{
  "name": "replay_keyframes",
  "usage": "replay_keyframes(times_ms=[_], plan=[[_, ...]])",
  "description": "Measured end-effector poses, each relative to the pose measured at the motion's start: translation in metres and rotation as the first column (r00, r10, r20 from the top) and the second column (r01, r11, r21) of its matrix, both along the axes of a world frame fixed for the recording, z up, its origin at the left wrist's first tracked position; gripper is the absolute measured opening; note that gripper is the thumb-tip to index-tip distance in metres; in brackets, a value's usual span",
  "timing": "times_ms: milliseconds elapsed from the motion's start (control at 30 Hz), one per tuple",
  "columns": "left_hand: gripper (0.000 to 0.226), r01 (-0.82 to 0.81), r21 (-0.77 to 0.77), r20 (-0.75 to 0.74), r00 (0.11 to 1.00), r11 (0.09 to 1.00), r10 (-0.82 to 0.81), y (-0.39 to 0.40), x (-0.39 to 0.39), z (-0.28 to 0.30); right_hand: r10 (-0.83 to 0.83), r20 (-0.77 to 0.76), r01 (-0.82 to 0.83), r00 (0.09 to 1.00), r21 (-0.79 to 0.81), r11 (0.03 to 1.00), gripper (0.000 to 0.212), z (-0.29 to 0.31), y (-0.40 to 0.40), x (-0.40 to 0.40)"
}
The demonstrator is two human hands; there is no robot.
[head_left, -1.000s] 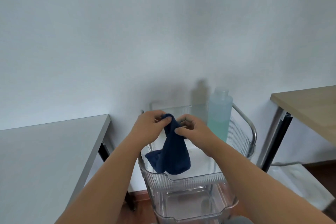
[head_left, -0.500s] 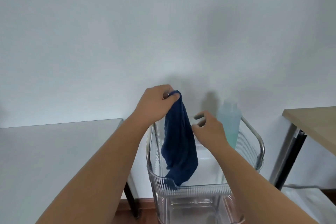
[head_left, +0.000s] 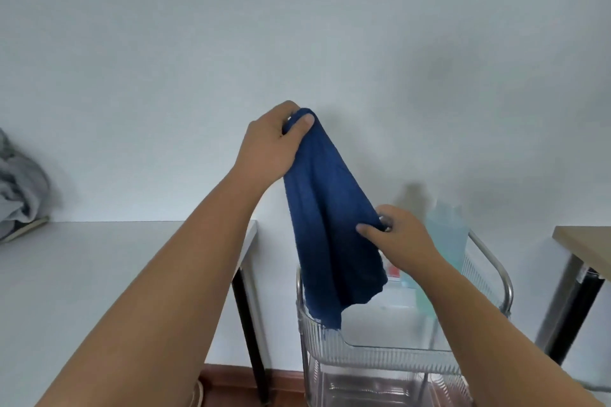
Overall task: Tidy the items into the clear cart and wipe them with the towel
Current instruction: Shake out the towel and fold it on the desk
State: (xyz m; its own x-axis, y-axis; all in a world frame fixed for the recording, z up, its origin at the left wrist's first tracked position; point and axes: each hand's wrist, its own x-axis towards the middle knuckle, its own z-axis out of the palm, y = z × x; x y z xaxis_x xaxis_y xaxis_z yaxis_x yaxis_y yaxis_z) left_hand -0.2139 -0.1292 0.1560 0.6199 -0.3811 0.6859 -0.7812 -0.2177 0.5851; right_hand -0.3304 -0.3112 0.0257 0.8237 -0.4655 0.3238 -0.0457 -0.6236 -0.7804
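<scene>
Left hand [head_left: 271,145] pinches the blue towel [head_left: 330,225] by its top, right hand [head_left: 396,238] grips its edge, so I'd spread it flat before wiping the bottle [head_left: 446,238] in the clear cart [head_left: 380,357].

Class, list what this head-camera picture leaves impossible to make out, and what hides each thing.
1. Pale blue bottle: lower part and label, behind the right hand and blue towel.
2. Clear cart: lower tiers, cut by the bottom edge.
3. Grey bundle: cut by the left edge, unidentifiable.
</scene>
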Motion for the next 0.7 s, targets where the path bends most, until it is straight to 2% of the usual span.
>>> replay_keyframes(times_ms=[67, 133, 233, 333, 400, 567, 633, 700], plan=[[0.033, -0.021, -0.072, -0.019, 1.000, 0.997, 0.019, 0.024, 0.006, 0.014, 0.127, 0.020, -0.128, 0.992, 0.100, 0.987, 0.022, 0.005, -0.008, -0.014], [0.037, -0.027, -0.144, -0.061, 0.998, 0.989, 0.019, 0.050, 0.010, 0.025, 0.230, 0.062, -0.237, 0.971, 0.166, 0.957, 0.012, 0.017, -0.012, -0.027], [0.033, -0.004, -0.220, -0.132, 0.991, 0.976, -0.025, 0.089, 0.011, 0.033, 0.330, 0.199, -0.369, 0.923, 0.207, 0.906, 0.009, 0.043, -0.014, -0.034], [0.027, 0.005, -0.256, -0.155, 0.987, 0.967, -0.046, 0.136, 0.007, 0.033, 0.476, 0.347, -0.575, 0.808, 0.285, 0.767, 0.026, 0.077, -0.004, -0.033], [0.023, 0.015, -0.279, -0.161, 0.985, 0.960, -0.062, 0.170, 0.001, 0.031, 0.571, 0.377, -0.683, 0.729, 0.342, 0.646, 0.035, 0.095, 0.005, -0.028], [0.022, -0.044, -0.362, -0.185, 0.982, 0.931, -0.025, 0.251, -0.018, 0.017, 0.729, 0.411, -0.822, 0.548, 0.424, 0.380, 0.034, 0.115, 0.045, -0.004], [0.021, -0.095, -0.379, -0.213, 0.977, 0.920, 0.014, 0.280, -0.020, 0.008, 0.729, 0.429, -0.823, 0.533, 0.462, 0.330, 0.033, 0.113, 0.072, 0.011], [0.020, -0.165, -0.389, -0.268, 0.962, 0.906, 0.060, 0.307, -0.019, -0.003, 0.700, 0.423, -0.787, 0.575, 0.519, 0.333, 0.032, 0.108, 0.102, 0.028]])
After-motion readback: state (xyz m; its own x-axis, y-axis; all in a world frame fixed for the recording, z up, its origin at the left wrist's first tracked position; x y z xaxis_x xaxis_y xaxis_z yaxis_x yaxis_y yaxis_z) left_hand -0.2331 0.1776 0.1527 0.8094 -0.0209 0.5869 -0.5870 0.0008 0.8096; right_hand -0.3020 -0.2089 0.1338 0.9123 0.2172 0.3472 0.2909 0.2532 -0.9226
